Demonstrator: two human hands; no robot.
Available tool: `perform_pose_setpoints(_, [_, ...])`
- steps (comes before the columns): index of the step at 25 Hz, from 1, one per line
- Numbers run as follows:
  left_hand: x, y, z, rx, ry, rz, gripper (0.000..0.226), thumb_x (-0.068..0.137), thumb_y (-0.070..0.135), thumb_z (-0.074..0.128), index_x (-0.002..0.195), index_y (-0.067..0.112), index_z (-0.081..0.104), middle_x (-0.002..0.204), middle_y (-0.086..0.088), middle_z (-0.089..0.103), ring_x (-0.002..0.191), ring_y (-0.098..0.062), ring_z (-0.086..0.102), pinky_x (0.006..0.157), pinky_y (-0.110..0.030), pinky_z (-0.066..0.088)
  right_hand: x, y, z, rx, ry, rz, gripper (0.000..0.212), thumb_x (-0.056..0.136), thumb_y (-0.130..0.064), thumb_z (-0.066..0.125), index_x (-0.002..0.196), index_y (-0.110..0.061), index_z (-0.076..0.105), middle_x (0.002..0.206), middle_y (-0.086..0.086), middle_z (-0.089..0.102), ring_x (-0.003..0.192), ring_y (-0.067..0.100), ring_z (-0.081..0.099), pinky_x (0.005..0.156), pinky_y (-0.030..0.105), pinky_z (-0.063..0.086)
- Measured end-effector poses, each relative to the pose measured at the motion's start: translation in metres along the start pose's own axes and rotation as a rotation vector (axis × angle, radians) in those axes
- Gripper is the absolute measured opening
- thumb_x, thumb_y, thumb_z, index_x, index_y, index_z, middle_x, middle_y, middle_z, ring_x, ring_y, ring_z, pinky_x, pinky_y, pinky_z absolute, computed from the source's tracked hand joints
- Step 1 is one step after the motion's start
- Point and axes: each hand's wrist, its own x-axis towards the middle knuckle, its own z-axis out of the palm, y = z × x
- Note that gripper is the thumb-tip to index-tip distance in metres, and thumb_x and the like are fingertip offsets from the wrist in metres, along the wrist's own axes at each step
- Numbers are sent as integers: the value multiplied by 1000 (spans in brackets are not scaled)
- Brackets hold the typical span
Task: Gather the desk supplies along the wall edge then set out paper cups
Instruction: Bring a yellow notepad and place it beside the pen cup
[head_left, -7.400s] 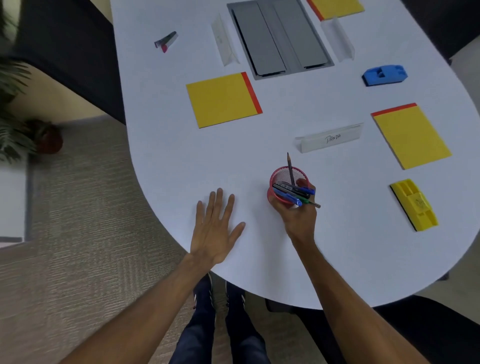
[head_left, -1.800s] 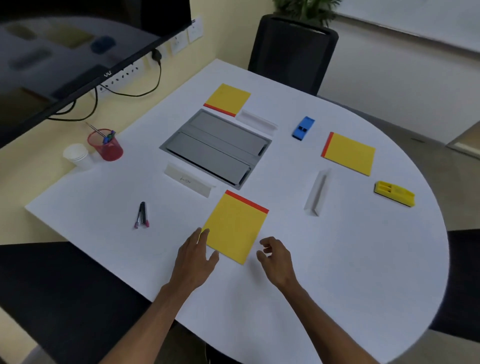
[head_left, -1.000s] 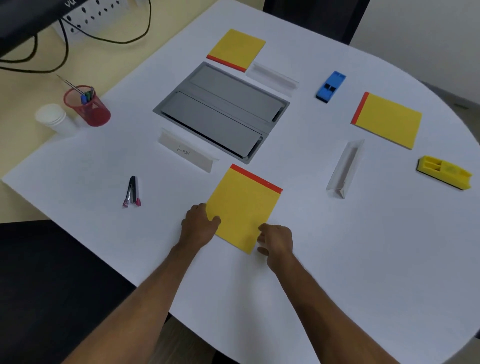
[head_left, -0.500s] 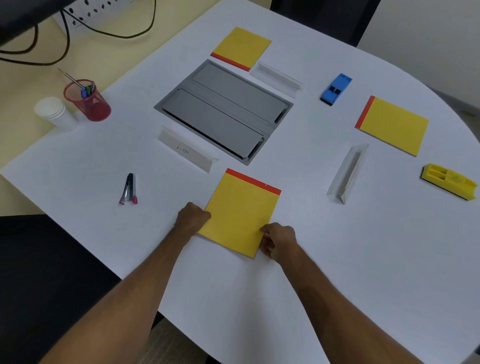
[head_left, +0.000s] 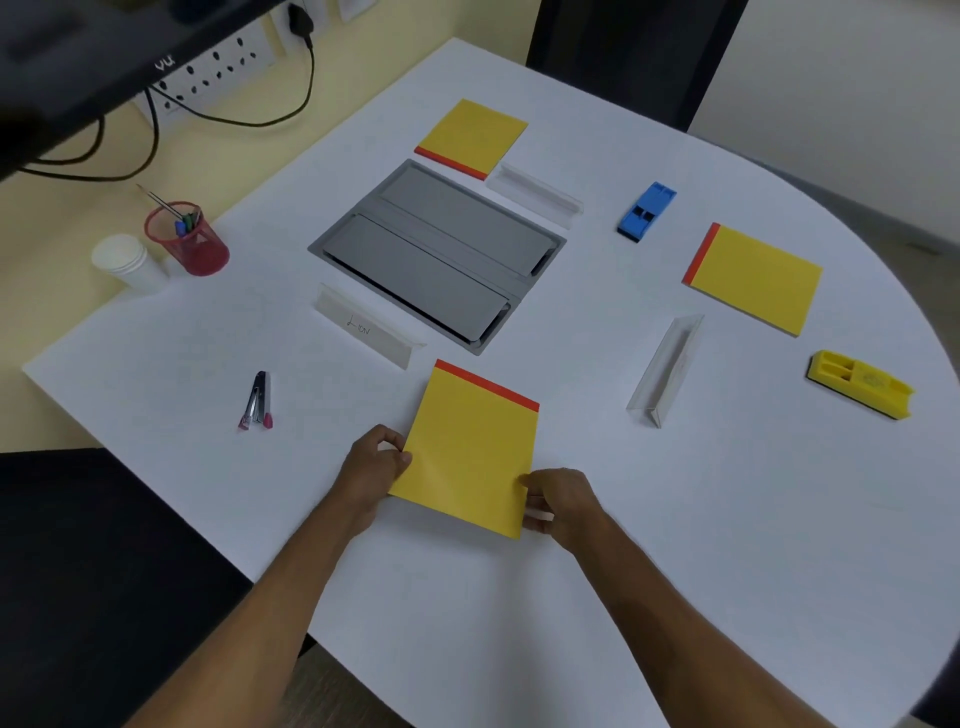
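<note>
A yellow notepad with a red top strip lies near the table's front. My left hand pinches its left edge and my right hand pinches its lower right corner; the near end looks slightly raised. By the wall at the far left stand a red mesh pen cup with pens and a stack of white paper cups. A small stapler lies left of the notepad. Two more yellow notepads sit at the back and the right.
A grey hatch panel is set in the white table. Three clear name stands, a blue eraser and a yellow eraser lie around. A black chair stands behind; sockets and cables line the wall.
Both hands closed on the near notepad's edges and turned it a little, its near end coming off the table. Earlier the pen cup was moved beside the wall.
</note>
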Motion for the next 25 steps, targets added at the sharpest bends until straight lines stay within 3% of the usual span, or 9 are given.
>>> perform_pose_setpoints(3, [-23, 11, -5, -52, -21, 40, 15, 95, -1, 57, 88, 11, 56, 78, -12, 61, 71, -22, 53, 70, -31, 44, -19, -6, -16, 54, -129, -88, 27, 87, 5, 63, 114, 2, 64, 107, 20, 73, 87, 33, 71, 68, 38, 59])
perform_pose_setpoints(7, [-52, 34, -15, -165, -31, 60, 4, 96, 7, 60, 95, 11, 62, 88, -11, 69, 73, -19, 63, 67, -29, 55, -41, -20, -29, 130, -218, -233, 26, 87, 4, 66, 112, -3, 66, 103, 19, 74, 80, 27, 73, 66, 35, 60])
perform_pose_setpoints(11, [-85, 48, -9, -707, -36, 40, 17, 88, 20, 70, 100, 8, 70, 98, -8, 77, 86, -20, 75, 72, -32, 61, -60, -43, -16, 209, -235, -352, 26, 88, 8, 63, 110, -6, 66, 94, 18, 74, 77, 28, 71, 66, 36, 61])
perform_pose_setpoints(13, [-102, 42, 9, -849, -39, 58, 33, 76, 18, 76, 106, 6, 67, 101, -10, 77, 93, -25, 75, 73, -33, 62, -66, -55, -2, 228, -247, -410, 26, 89, 9, 60, 110, -5, 63, 90, 20, 72, 78, 31, 69, 68, 38, 61])
perform_pose_setpoints(15, [-111, 40, 26, -881, -9, 81, 47, 73, 13, 78, 117, 5, 63, 108, -14, 75, 99, -29, 74, 77, -35, 62, -70, -64, 13, 231, -268, -455, 24, 90, 10, 59, 109, -5, 60, 88, 19, 72, 77, 31, 69, 70, 40, 62])
perform_pose_setpoints(17, [-106, 46, 33, -846, 59, 124, 44, 82, 5, 75, 123, 7, 59, 114, -16, 73, 101, -30, 73, 80, -37, 61, -70, -70, 30, 213, -298, -480, 22, 91, 8, 59, 108, -6, 59, 89, 18, 73, 78, 31, 68, 72, 41, 62])
perform_pose_setpoints(20, [-87, 64, 21, -805, 176, 184, 36, 88, -6, 67, 119, 9, 58, 112, -17, 73, 94, -26, 74, 75, -35, 62, -65, -77, 55, 198, -358, -480, 20, 92, 4, 61, 108, -7, 58, 93, 16, 74, 80, 29, 69, 72, 40, 61])
perform_pose_setpoints(25, [-45, 87, -33, -755, 157, 251, 35, 88, -9, 65, 114, 13, 59, 104, -13, 76, 91, -23, 73, 71, -31, 61, -38, -114, 101, 310, -365, -403, 22, 89, 0, 65, 107, -11, 64, 87, 8, 75, 73, 23, 72, 69, 35, 60])
